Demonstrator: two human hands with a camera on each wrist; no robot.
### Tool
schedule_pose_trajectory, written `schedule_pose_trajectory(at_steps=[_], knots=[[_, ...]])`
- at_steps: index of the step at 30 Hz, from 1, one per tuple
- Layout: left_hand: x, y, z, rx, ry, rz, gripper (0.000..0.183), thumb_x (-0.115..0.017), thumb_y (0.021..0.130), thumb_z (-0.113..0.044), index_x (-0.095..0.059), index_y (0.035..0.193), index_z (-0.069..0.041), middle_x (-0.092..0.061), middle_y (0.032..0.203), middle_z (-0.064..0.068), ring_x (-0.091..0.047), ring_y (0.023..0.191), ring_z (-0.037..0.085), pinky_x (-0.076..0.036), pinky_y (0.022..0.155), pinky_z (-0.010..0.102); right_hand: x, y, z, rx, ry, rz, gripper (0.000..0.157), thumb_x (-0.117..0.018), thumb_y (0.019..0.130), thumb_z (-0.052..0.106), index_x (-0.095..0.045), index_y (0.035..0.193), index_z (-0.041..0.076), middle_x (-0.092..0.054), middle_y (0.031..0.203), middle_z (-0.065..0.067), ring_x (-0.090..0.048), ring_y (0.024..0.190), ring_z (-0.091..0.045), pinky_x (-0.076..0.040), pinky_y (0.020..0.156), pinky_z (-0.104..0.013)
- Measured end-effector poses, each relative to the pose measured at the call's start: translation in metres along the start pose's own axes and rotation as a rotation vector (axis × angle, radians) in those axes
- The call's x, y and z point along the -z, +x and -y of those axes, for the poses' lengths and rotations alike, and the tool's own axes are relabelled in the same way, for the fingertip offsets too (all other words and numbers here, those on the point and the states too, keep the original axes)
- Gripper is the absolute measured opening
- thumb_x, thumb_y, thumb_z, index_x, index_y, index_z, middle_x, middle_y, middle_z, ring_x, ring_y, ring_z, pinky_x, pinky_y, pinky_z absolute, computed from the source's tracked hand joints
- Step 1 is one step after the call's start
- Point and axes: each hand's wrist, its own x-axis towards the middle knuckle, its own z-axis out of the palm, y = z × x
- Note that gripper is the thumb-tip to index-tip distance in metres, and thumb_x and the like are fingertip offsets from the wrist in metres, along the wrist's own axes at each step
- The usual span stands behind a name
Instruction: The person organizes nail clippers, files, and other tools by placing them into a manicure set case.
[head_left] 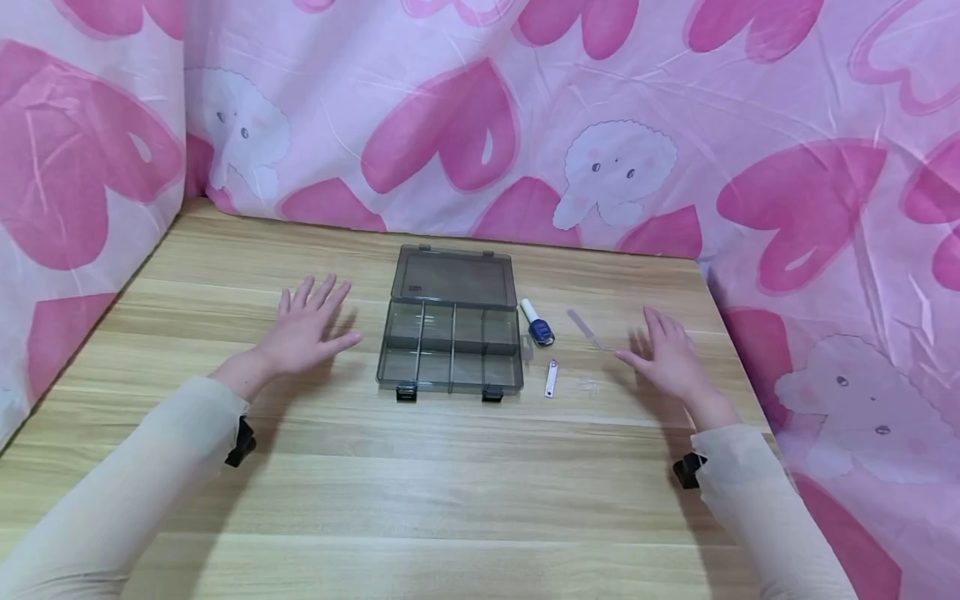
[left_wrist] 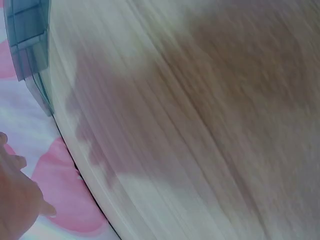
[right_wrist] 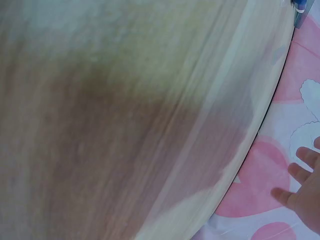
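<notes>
Organizer box (head_left: 461,386): stands near the middle of the far edge of the tabletop (head_left: 420,500), with its lid (head_left: 453,279) folded back toward that edge and its two latches (head_left: 407,393) facing the near side. Its dividers run front to back and no item is seen in the compartments.

Loose items: all lie between the box and the tabletop's right edge. The nail polish bottle (head_left: 538,327) lies just beside the box, cap toward the far edge. The nail file (head_left: 583,327) lies aslant to its right. The nail clipper (head_left: 551,379) lies nearer the front, with small clear pieces (head_left: 588,387) beside it; their exact nature cannot be determined.

Hands: the left hand (head_left: 303,329) is on the left-edge side of the box, fingers spread, holding nothing. The right hand (head_left: 666,354) is near the right edge, fingers extended, thumb apart, likewise holding nothing. The shadows suggest that both are raised.

Caution: a low sweep of the right hand could scatter the clear pieces, which are light and hard to see. The bottle could roll if nudged, its sides being rounded. The thin, flat file could slip from a fingertip pinch. The lid could swing down if the box were tipped or knocked
</notes>
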Motion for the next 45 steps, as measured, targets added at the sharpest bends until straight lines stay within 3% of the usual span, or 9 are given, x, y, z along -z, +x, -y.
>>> schedule_pose_trajectory(at_steps=[3, 10, 16, 27, 36, 45], knots=[[0.000, 0.000, -0.003, -0.008, -0.056, 0.005, 0.082, -0.051, 0.092, -0.046, -0.007, 0.151, -0.011, -0.012, 0.155, 0.021, -0.007, 0.140, 0.049, -0.001, 0.111, 0.069, 0.000, 0.003, 0.002, -0.012, 0.049, -0.005, 0.098, -0.065, 0.082, 0.050, -0.014, 0.147, -0.003, -0.023, 0.146, -0.033, -0.020, 0.134, -0.050, -0.019, 0.110, -0.064], [-0.002, 0.000, -0.013, 0.026, -0.363, 0.071, 0.084, -0.058, 0.091, -0.037, -0.009, 0.150, -0.004, -0.024, 0.151, 0.023, -0.025, 0.137, 0.043, -0.020, 0.114, 0.060, -0.006, 0.012, 0.010, 0.009, 0.134, -0.017, 0.090, -0.075, 0.078, 0.031, -0.025, 0.142, -0.010, -0.033, 0.142, -0.033, -0.026, 0.133, -0.048, -0.022, 0.111, -0.061], [-0.007, -0.001, -0.022, 0.026, -0.531, 0.104, 0.086, -0.063, 0.088, -0.030, -0.009, 0.149, -0.001, -0.026, 0.149, 0.026, -0.029, 0.135, 0.044, -0.027, 0.112, 0.056, -0.011, 0.018, 0.016, 0.031, 0.135, -0.007, 0.085, -0.076, 0.078, 0.027, -0.030, 0.139, -0.012, -0.042, 0.134, -0.035, -0.033, 0.128, -0.049, -0.025, 0.110, -0.059], [-0.022, 0.002, -0.029, 0.034, -0.749, 0.162, 0.090, -0.067, 0.086, -0.020, -0.006, 0.149, 0.000, -0.028, 0.146, 0.028, -0.036, 0.130, 0.046, -0.035, 0.109, 0.051, -0.020, 0.028, 0.021, 0.061, 0.117, 0.027, 0.074, -0.075, 0.078, 0.024, -0.041, 0.134, -0.011, -0.051, 0.127, -0.033, -0.043, 0.122, -0.048, -0.032, 0.108, -0.057], [-0.032, 0.001, -0.034, 0.043, -0.805, 0.217, 0.095, -0.069, 0.084, -0.021, -0.003, 0.149, 0.000, -0.026, 0.146, 0.029, -0.037, 0.129, 0.046, -0.034, 0.109, 0.052, -0.025, 0.034, 0.024, 0.035, 0.139, 0.082, 0.070, -0.072, 0.081, 0.024, -0.041, 0.135, -0.007, -0.055, 0.124, -0.030, -0.048, 0.119, -0.046, -0.033, 0.107, -0.058], [-0.037, 0.003, -0.034, 0.021, -0.860, 0.234, 0.101, -0.074, 0.077, -0.009, -0.002, 0.148, 0.003, -0.024, 0.146, 0.031, -0.034, 0.130, 0.048, -0.034, 0.109, 0.053, -0.029, 0.039, 0.026, 0.052, 0.129, 0.119, 0.055, -0.067, 0.084, 0.014, -0.047, 0.129, -0.010, -0.061, 0.113, -0.028, -0.059, 0.105, -0.040, -0.046, 0.097, -0.052]])
